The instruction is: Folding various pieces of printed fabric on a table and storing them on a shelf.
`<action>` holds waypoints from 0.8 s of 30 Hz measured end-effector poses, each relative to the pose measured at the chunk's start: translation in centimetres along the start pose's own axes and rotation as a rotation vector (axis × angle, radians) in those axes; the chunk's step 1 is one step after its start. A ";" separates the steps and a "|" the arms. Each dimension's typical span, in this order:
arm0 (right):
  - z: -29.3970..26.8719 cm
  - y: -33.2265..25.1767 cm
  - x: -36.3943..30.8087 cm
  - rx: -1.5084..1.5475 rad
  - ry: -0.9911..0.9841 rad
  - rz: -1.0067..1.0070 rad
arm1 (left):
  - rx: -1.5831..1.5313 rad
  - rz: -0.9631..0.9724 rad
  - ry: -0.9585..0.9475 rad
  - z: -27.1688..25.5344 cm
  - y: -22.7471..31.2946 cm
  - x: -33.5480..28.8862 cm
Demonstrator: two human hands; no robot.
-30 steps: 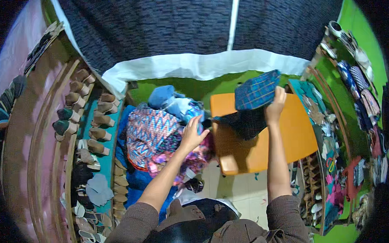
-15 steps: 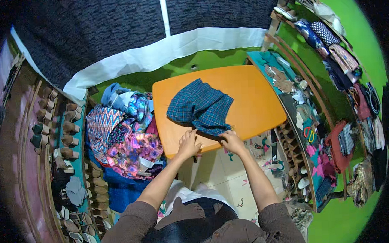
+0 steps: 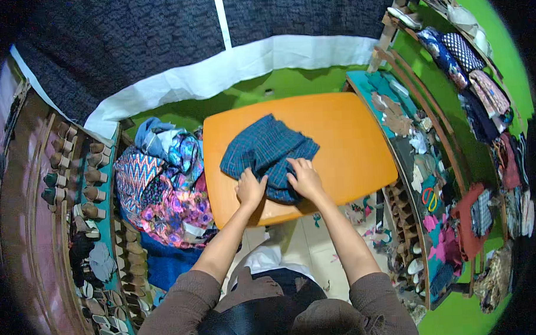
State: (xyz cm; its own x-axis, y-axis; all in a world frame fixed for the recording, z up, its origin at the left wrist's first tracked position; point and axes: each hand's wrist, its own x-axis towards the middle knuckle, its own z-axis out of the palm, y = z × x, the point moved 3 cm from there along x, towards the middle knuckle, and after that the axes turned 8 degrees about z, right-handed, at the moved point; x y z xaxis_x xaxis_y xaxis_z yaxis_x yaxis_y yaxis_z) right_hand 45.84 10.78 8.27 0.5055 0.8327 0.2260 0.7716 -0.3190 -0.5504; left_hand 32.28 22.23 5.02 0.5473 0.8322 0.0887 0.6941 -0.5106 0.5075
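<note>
A dark blue-green plaid cloth (image 3: 267, 141) lies crumpled and partly folded on an orange table (image 3: 356, 146). My left hand (image 3: 250, 189) is at its near left edge, fingers bent onto the fabric with the thumb to the right. At the near right part, my right hand (image 3: 304, 178) grips the cloth with curled fingers. A bunched section of fabric sits between the two hands. The fingertips are partly lost against the dark cloth.
Left of the table is a heap of patterned fabrics (image 3: 168, 188). Racks of shoes (image 3: 94, 176) stand at far left. On the right, a shelf holds scraps and scissors with red and yellow handles (image 3: 429, 199). A dark curtain (image 3: 128, 48) hangs behind.
Both hands have moved forward from the table's near edge onto the cloth. The cloth's near part is now more bunched and slightly closer to me. My right hand has shifted left.
</note>
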 end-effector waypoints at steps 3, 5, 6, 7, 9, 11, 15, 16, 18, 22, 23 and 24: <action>1.8 -0.3 3.6 -0.175 -0.040 0.060 | -0.111 0.028 0.007 1.2 -1.9 2.0; 2.5 0.6 5.8 -0.211 -0.060 0.027 | -0.199 0.072 0.013 1.2 -0.9 2.6; 2.9 0.7 7.2 -0.250 -0.102 0.032 | -0.173 0.103 0.002 1.2 -0.8 3.0; 2.8 1.1 8.9 -0.163 -0.128 0.043 | -0.166 0.095 0.011 1.2 -0.8 3.6; 2.1 0.5 12.4 0.066 -0.058 0.019 | -0.158 0.077 0.062 1.0 -1.7 5.7; -0.8 -0.8 16.1 0.096 0.042 -0.161 | -0.199 0.110 0.128 -0.3 -1.8 8.4; -8.1 -4.2 21.4 -0.008 0.303 -0.430 | -0.340 0.350 0.282 -4.1 2.7 13.3; -9.6 -4.9 22.0 -0.010 0.302 -0.433 | -0.447 0.405 0.285 -4.9 4.6 13.9; -11.7 -6.2 22.4 -0.161 0.178 -0.595 | -0.382 0.389 0.250 -6.4 8.7 14.1; -15.5 -7.0 23.2 -0.150 0.193 -0.766 | -0.306 0.292 0.185 -6.3 8.8 16.4; -16.4 -6.7 23.5 -0.130 0.237 -0.775 | -0.252 0.240 0.029 -5.6 7.5 16.8; -17.6 -5.5 23.9 -0.121 0.229 -0.728 | -0.253 0.238 0.030 -5.4 6.9 17.0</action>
State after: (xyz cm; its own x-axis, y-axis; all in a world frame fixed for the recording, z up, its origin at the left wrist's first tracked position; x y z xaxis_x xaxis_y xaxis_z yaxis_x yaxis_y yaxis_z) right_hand 60.50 24.44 30.83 -0.0886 0.7417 0.6648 0.9704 0.2148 -0.1104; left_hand 43.86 34.01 14.63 0.6635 0.7038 0.2537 0.4081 -0.6247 0.6658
